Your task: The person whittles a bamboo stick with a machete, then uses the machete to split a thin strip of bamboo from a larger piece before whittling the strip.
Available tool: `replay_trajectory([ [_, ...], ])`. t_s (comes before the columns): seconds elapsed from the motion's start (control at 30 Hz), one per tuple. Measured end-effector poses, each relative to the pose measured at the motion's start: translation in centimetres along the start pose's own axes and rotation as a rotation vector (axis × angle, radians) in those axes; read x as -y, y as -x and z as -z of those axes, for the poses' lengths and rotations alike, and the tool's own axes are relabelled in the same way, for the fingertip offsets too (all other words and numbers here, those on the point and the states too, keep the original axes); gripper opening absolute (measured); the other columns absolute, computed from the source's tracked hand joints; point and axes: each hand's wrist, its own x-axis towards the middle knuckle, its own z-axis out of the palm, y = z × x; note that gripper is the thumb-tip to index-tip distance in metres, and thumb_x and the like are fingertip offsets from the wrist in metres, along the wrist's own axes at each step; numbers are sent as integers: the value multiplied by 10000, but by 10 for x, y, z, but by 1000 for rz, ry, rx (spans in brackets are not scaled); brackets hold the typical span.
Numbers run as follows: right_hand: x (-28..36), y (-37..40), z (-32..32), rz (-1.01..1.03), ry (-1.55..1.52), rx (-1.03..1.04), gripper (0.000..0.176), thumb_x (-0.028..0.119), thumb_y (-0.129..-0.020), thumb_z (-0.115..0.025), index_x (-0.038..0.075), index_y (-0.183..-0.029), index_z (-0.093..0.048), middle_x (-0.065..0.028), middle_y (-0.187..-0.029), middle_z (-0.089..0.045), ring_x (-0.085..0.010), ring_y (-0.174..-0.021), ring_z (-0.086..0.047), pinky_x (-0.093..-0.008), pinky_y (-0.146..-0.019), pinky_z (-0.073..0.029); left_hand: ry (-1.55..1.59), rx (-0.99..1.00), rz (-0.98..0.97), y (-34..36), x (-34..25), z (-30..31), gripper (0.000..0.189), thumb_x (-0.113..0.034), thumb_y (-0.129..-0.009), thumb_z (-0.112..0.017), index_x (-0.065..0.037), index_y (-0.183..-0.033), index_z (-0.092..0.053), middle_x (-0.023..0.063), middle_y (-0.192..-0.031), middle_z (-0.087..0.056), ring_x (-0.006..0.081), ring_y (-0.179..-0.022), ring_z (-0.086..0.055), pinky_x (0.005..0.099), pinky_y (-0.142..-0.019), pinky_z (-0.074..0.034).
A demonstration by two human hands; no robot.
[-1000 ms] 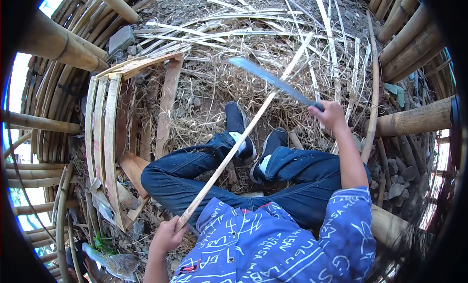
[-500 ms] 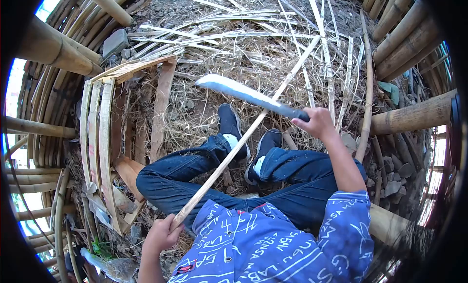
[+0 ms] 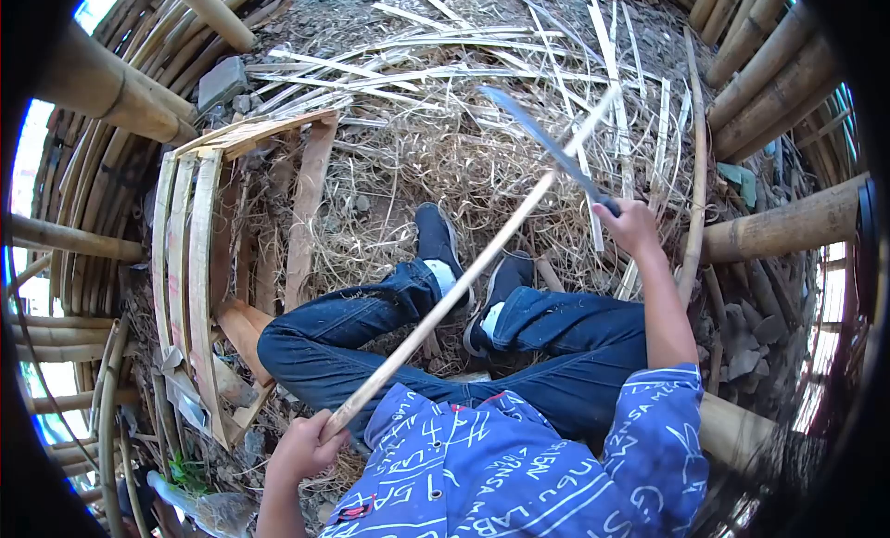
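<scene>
My left hand (image 3: 306,448) is closed round the near end of a long bamboo strip (image 3: 445,304), low at my left side. From there the strip slants up and away to the right, passing over my lap and between my legs. My right hand (image 3: 627,226) grips the dark handle of a machete (image 3: 549,145), out in front of my right knee. The blade points forward and left, its narrow edge turned to view, and it crosses the strip near the far end. Pale shavings (image 3: 445,167) cover the ground beneath both.
A wooden crate (image 3: 199,232) stands by my left knee. Several split bamboo strips (image 3: 408,51) lie on the ground ahead. Thick bamboo poles (image 3: 779,224) rise along the right, with stones (image 3: 742,352) below. A grey block (image 3: 221,82) sits at the far left.
My right hand has moved slightly forward and right, and the machete has swung clockwise, its tip now further forward. The bamboo strip's far end has shifted a little right. My left hand keeps its hold.
</scene>
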Motion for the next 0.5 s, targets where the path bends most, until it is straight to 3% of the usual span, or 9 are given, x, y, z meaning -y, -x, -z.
replay_trajectory([
  [0.1,39,20,-4,169,-96,57,607,703,-795,-589,112,-740,-714,-98,-559,-611,-281,-564,-640,-399,-569,-498,-92,-57,-135,-9,28,-12,241,-183,-836,-692,-3,-780,-542,197,-589,-579,380,-552,-603,424,-514,-445],
  [0.23,48,23,-9,358,6,17,603,697,-767,-620,106,-654,-655,-113,-562,-612,-274,-533,-630,-391,-562,-500,-73,-110,-41,-9,3,0,243,-170,-830,-697,-3,-770,-532,199,-587,-565,378,-546,-596,412,-514,-442],
  [0.27,39,15,-8,354,2,53,597,692,-765,-622,102,-695,-683,-122,-582,-620,-281,-565,-645,-391,-572,-503,-78,-114,-34,-6,4,3,243,-170,-830,-697,-3,-770,-532,199,-587,-565,378,-546,-596,412,-514,-442],
  [0.37,7,-6,7,-6,73,42,643,688,-794,-589,65,-846,-739,-158,-694,-676,-316,-702,-680,-422,-661,-514,-31,-128,-57,5,12,6,237,-169,-822,-707,-6,-769,-544,202,-583,-554,376,-542,-593,408,-510,-438],
  [0.4,-10,-11,7,0,81,35,643,688,-794,-589,65,-846,-739,-158,-694,-676,-316,-702,-680,-422,-661,-514,-25,-73,-6,7,17,9,230,-169,-817,-713,-7,-773,-555,205,-584,-552,382,-543,-590,409,-510,-438],
  [0.47,-40,-23,3,-393,8,-47,702,710,-810,-539,39,-884,-735,-212,-763,-683,-371,-778,-682,-445,-713,-514,76,20,163,15,33,7,225,-187,-798,-732,-15,-785,-588,210,-595,-564,403,-558,-585,424,-519,-444],
  [0.5,-54,-20,2,-354,24,-99,745,724,-817,-501,17,-882,-726,-257,-809,-675,-421,-847,-672,-465,-747,-508,87,7,167,15,32,6,225,-187,-798,-732,-15,-785,-588,210,-595,-564,403,-558,-585,424,-519,-444],
])
